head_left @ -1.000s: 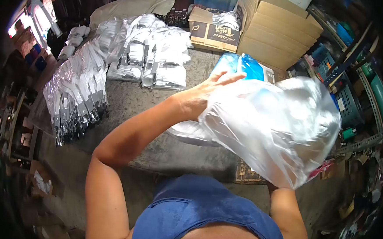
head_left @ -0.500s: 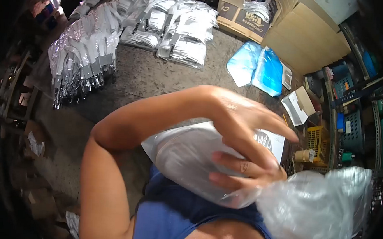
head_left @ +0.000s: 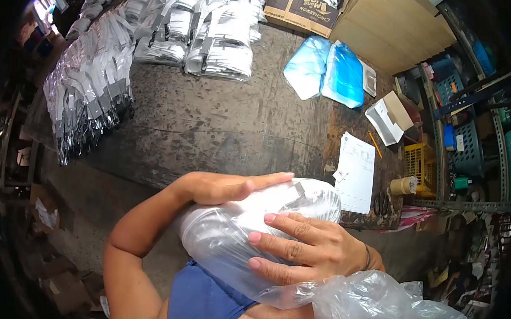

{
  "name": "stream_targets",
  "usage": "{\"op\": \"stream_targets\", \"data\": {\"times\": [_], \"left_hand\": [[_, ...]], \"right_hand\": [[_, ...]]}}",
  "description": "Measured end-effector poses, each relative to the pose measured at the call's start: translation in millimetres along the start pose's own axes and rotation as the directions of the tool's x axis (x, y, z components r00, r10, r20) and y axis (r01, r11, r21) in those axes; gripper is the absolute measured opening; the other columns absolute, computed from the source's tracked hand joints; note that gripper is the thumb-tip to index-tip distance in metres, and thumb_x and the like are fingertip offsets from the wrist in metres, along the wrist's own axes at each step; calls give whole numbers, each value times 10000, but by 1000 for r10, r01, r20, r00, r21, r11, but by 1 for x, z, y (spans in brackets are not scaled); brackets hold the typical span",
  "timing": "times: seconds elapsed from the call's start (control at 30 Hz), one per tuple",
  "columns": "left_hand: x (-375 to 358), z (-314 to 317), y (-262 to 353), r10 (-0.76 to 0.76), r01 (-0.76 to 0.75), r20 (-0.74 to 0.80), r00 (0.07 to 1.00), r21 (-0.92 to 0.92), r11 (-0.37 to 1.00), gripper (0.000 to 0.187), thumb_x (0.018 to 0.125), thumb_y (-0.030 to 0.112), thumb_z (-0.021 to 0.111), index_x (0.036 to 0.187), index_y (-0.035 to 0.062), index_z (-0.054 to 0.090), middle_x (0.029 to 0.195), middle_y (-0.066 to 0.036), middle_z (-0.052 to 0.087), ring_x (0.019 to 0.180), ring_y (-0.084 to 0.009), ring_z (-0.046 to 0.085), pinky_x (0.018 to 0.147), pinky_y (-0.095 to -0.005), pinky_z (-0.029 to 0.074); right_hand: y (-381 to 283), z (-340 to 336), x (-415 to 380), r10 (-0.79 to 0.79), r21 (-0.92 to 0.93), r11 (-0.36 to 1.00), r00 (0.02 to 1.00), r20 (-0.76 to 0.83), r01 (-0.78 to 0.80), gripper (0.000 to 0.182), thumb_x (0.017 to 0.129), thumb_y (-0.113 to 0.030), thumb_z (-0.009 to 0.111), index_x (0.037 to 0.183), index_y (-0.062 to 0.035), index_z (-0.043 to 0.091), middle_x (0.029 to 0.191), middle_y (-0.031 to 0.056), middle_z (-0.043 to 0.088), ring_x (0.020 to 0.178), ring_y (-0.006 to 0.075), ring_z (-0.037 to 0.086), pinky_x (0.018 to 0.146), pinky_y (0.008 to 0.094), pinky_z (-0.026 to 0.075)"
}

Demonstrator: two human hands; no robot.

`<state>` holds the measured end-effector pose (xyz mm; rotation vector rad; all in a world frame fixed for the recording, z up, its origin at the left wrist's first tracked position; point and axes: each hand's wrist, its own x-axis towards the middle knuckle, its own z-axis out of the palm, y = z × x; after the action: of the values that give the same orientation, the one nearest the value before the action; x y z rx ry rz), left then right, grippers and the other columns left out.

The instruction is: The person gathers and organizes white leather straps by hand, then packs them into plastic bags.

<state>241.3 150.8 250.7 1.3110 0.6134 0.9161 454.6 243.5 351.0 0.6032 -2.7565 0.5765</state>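
A clear plastic bag is wrapped tight around a rounded bundle of white strips, held close against the chest. My left hand presses along its far left side, fingers stretched out and thumb raised. Across the near right part lies my right hand, its fingers spread over the plastic. Its palm is hidden against the bundle. The bag's loose, crumpled end trails to the lower right, below my right wrist.
Stacks of packed white strips and a fanned pile lie on the worn table. Blue plastic packs, a printed sheet, a pencil, scissors and a tape roll are on the right. Cardboard boxes stand behind.
My left hand has drawn back from the bag's gathered end on the right to the bundle's far left side. The bundle has turned, showing more white strips. The view has shifted, revealing the printed sheet.
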Motion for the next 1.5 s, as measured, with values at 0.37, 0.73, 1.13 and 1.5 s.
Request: {"op": "stream_targets", "data": {"times": [0.37,0.73,1.13,1.5], "left_hand": [[-64,-4,53,22,95,-284,958,392,915,1244,631,825,562,1429,-69,229,1448,-245,310,1350,-325,318,1103,-392,248],[6,5,79,93,139,-371,924,552,822,437,908,405,498,1191,72,486,1177,-145,468,1110,-265,422,981,-347,350],[72,-39,176,818,-391,-348,459,747,537,417,1021,369,310,775,72,468,999,-150,611,1137,-273,490,1033,-425,307],[102,-9,224,440,408,-537,720,840,357,483,1004,395,347,1066,-26,576,1017,-156,618,993,-263,553,914,-361,419]], "right_hand": [[37,11,16,11,14,1000,987,-159,-9,268,767,-209,638,1027,-145,649,1083,74,618,1036,270,608,908,431,499],[100,0,88,-271,-425,893,931,-242,150,180,589,-134,674,737,-85,584,880,65,543,948,220,566,968,465,437],[83,-179,50,-220,-119,956,387,-895,268,697,894,-326,557,1440,-31,238,1376,215,413,1167,300,524,937,441,474],[224,65,25,313,312,946,522,-794,-92,768,825,-91,623,1423,-5,149,1433,199,229,1318,319,267,1089,411,258]]}}
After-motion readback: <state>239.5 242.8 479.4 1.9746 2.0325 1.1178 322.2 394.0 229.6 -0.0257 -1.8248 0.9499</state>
